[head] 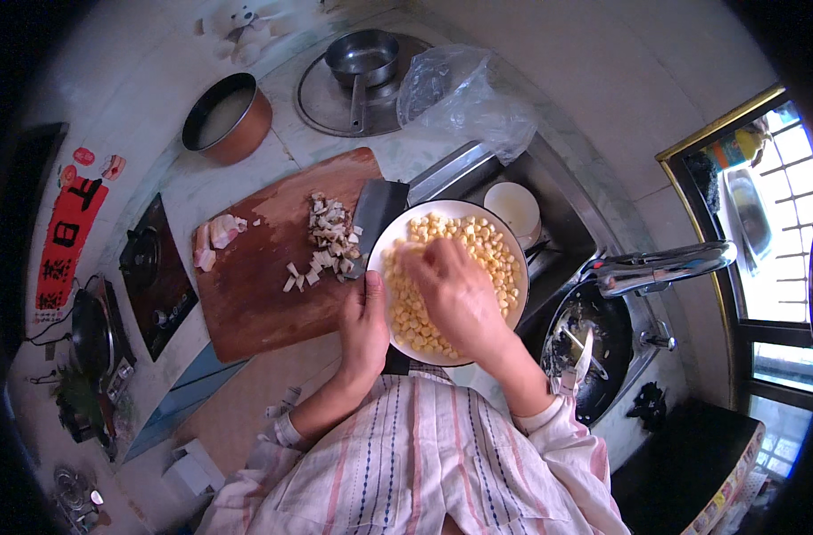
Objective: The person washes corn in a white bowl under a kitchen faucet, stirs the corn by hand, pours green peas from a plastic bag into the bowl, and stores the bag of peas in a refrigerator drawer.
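My left hand [366, 328] grips the left rim of a white plate [384, 257] with a dark edge, its thumb on top. Yellow corn kernels [490, 251] cover most of the plate. Over them is my right hand [456, 287], its fingers bent down at the kernels and blurred; whether they pinch any cannot be made out. Left of the plate, a wooden cutting board [266, 301] bears diced pale-brown pieces [333, 231], perhaps mushroom, and pieces of fatty meat [222, 234]. A dark, broad cleaver blade [377, 210] lies on the board, partly hidden by the plate.
A sink [567, 221] on the right holds a white bowl [513, 207] and a dark wok [613, 334], under a chrome faucet [667, 264]. Behind the board are a copper-coloured pot [246, 134], a small saucepan [363, 60] and a clear plastic bag [466, 93]. A gas stove [155, 281] is at left.
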Tool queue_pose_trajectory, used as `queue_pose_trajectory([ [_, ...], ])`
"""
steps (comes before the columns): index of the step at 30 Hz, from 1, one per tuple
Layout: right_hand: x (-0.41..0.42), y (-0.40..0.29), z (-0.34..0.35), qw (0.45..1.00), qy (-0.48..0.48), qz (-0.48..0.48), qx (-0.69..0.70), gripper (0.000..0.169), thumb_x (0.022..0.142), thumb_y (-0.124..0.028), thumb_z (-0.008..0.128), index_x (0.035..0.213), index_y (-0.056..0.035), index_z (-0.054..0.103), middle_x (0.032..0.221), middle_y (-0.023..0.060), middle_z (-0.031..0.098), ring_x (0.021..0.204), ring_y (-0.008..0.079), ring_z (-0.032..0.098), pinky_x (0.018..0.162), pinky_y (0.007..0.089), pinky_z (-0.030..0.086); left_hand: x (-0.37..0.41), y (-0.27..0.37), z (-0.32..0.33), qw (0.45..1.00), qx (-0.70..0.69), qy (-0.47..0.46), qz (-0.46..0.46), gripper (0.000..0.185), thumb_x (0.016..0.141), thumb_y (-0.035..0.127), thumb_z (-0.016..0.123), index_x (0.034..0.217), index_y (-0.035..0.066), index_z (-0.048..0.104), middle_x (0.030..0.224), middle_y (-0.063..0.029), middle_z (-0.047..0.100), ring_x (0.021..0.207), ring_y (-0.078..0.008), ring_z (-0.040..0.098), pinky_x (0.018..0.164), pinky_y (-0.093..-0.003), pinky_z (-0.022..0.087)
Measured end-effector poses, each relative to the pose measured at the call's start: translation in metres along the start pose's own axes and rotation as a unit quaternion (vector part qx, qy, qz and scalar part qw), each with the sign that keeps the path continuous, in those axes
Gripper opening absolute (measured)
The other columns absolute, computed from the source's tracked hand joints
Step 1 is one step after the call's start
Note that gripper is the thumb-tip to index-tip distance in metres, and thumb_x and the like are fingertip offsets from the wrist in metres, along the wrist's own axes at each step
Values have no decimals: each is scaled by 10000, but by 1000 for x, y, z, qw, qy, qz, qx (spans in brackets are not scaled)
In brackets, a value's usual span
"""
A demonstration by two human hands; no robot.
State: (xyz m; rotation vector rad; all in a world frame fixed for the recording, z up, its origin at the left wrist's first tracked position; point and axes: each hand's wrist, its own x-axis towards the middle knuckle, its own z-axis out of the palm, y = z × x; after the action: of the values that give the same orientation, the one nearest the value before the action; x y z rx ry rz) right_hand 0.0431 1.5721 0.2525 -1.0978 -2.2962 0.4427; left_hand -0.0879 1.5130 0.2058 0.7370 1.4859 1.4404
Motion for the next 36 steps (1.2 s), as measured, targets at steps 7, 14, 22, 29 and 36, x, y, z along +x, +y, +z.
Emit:
queue_pose_trajectory([
  [7,-45,19,-33,996,13,71,49,234,687,27,625,895,-66,677,868,78,570,758,241,600,645,348,506,2,-1,0,999,5,-22,-44,439,1012,336,382,1085,-62,554,995,-91,622,899,-123,580,782,-263,466],
  [14,-49,9,-50,982,-161,-42,91,276,707,-43,676,968,-131,697,801,49,572,715,225,611,612,332,512,2,1,0,999,-11,-32,-40,445,1010,347,386,1045,-58,567,969,-82,624,868,-113,578,760,-256,462],
  [22,-26,18,-22,997,17,69,26,318,739,-85,665,1053,-131,647,783,75,557,686,253,607,603,361,509,0,-5,3,998,-11,-33,-56,432,1008,352,399,1052,-40,576,940,-43,605,836,-91,526,750,-248,444],
  [29,-25,36,-34,982,68,142,-106,252,768,-26,609,1020,-31,619,906,106,557,832,275,587,670,370,498,-1,-10,3,998,-2,-43,-45,423,1007,349,403,1058,-33,576,931,-36,596,834,-90,512,755,-249,437],
  [36,-27,19,-20,998,-17,61,6,293,764,-37,617,1055,-64,620,944,114,559,829,274,602,685,359,510,3,-13,1,993,41,-86,-68,457,1004,375,390,1161,-30,532,1098,-66,598,973,-111,562,835,-259,460],
])
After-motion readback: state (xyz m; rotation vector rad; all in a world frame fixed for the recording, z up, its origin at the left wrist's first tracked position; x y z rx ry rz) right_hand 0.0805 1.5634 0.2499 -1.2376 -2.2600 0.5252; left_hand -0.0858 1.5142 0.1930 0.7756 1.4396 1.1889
